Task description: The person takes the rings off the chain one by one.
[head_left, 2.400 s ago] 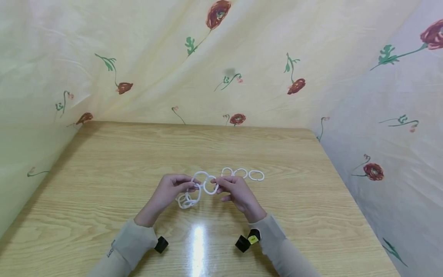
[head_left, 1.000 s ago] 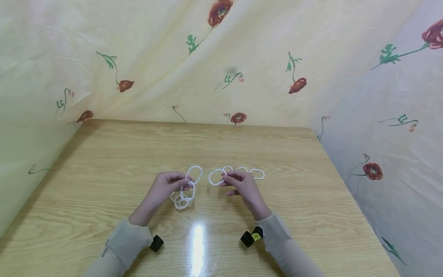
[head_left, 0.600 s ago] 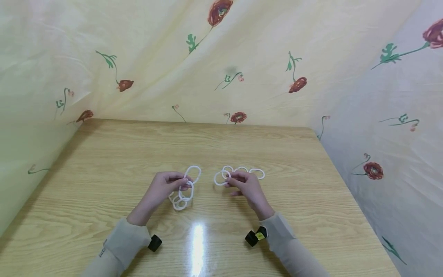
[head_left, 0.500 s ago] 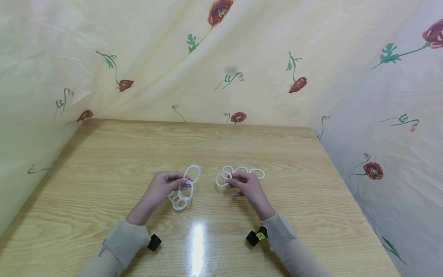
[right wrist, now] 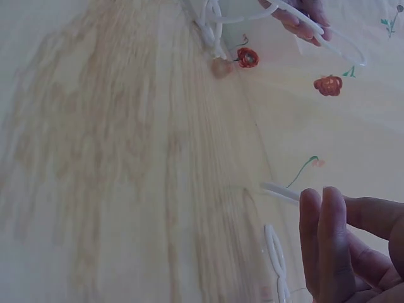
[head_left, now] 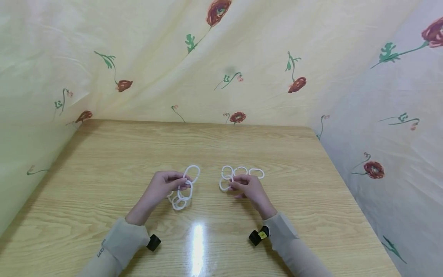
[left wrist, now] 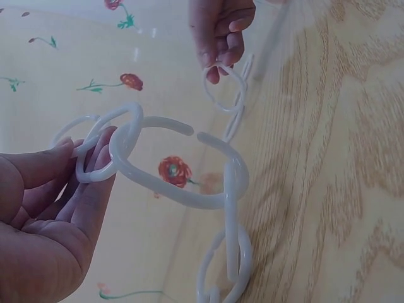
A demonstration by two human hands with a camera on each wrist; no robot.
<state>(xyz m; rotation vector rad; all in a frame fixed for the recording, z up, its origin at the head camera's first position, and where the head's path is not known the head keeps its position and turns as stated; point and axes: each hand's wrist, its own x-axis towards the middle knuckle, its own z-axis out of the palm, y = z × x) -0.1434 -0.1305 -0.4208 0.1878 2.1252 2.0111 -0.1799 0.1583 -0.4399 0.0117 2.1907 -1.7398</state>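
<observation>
My left hand (head_left: 167, 183) pinches a chain of white plastic links (left wrist: 158, 187) between thumb and fingers. One link stands up above the fingertips, and the others hang below toward the table. A narrow gap shows in one link in the left wrist view. To the right, my right hand (head_left: 252, 189) holds a single white link (left wrist: 206, 89) by its edge, apart from the chain. From the head view, this link overlaps the leftmost of the loose links; whether they touch, I cannot tell. The right fingers partly cover the single link in the right wrist view.
A row of 3 loose white links, the rightmost link (head_left: 256, 169) among them, lies just beyond my right hand. The wood-grain table (head_left: 138, 150) is bordered by a flowered cloth (head_left: 149, 50) at the back and sides. Glare marks the table's near middle.
My right hand has moved right with the single link, which overlapped the chain's end earlier and is now apart from it. Lately it has come slightly nearer. My left hand shifted a little left.
</observation>
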